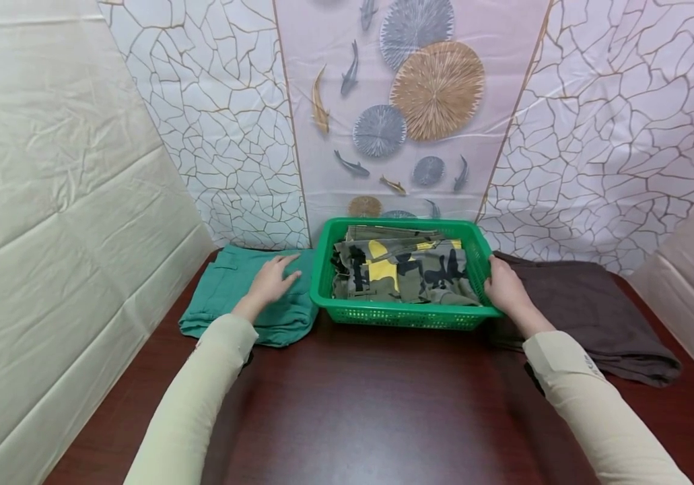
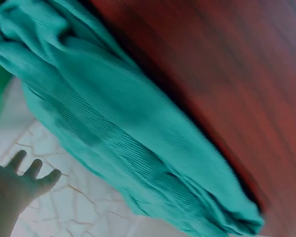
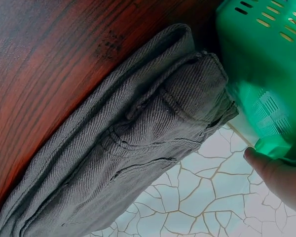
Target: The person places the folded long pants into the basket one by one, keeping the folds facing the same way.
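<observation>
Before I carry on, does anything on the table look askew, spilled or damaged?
Nothing stands out. The green basket sits level with camouflage clothes folded inside. The teal garment lies folded under the left hand; the brown garment lies folded beside the right hand, which holds the basket's rim.

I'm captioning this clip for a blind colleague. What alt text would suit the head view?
A person's right hand grips the right rim of a green basket holding camouflage cloth, while the left hand rests flat on folded teal trousers. Folded dark brown trousers lie right of the basket on a dark wooden table.
</observation>
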Action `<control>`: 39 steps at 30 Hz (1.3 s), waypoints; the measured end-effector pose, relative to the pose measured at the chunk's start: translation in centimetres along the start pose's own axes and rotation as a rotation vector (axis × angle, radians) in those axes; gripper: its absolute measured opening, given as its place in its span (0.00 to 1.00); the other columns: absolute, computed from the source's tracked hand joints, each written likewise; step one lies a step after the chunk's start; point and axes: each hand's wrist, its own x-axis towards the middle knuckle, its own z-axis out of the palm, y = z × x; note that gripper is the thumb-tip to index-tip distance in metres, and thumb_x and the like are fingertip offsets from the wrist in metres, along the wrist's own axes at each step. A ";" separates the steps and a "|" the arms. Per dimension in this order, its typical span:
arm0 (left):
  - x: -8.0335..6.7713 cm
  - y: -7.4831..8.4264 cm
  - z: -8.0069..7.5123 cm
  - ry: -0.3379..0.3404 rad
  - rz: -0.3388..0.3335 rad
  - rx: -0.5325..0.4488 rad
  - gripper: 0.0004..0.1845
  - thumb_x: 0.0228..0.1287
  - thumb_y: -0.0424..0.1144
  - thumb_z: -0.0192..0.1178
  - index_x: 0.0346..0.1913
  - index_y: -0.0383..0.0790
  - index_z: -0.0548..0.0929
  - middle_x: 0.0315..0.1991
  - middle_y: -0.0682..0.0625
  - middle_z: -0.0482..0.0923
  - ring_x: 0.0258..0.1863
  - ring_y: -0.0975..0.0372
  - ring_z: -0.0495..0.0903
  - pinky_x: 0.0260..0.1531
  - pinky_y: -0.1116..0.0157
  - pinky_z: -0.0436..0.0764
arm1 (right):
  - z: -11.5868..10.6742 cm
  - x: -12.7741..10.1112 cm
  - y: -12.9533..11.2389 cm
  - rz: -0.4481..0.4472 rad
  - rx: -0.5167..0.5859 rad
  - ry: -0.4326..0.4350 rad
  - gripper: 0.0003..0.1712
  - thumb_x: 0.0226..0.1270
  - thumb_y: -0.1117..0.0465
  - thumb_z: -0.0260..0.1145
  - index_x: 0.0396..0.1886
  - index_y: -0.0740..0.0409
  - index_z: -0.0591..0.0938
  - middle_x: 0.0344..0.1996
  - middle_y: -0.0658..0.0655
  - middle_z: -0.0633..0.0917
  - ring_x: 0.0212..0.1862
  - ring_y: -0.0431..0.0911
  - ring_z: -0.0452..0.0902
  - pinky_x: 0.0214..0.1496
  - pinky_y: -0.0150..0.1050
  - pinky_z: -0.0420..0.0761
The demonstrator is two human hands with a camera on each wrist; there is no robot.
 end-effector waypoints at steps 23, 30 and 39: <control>-2.6 -1.5 -0.9 -0.411 -0.398 0.116 0.56 0.52 0.68 0.59 0.76 0.53 0.39 0.74 0.34 0.23 0.69 0.31 0.25 0.58 0.25 0.33 | -0.4 -0.3 0.7 0.001 -0.001 0.007 0.31 0.69 0.72 0.42 0.68 0.82 0.47 0.64 0.83 0.56 0.55 0.73 0.66 0.50 0.61 0.73; -2.6 -1.9 -0.7 -0.434 -0.402 0.103 0.59 0.50 0.69 0.60 0.76 0.53 0.38 0.74 0.33 0.26 0.69 0.30 0.26 0.57 0.24 0.35 | -0.4 -0.2 0.7 0.013 0.015 0.007 0.31 0.69 0.73 0.42 0.69 0.81 0.47 0.64 0.83 0.56 0.56 0.73 0.65 0.50 0.60 0.72; -3.8 -3.3 -0.1 -0.490 -0.359 0.149 0.61 0.47 0.73 0.59 0.76 0.53 0.38 0.73 0.31 0.27 0.68 0.28 0.26 0.54 0.22 0.37 | 0.0 0.0 0.6 0.001 0.023 0.027 0.31 0.69 0.73 0.42 0.69 0.81 0.49 0.64 0.83 0.57 0.53 0.71 0.68 0.45 0.57 0.74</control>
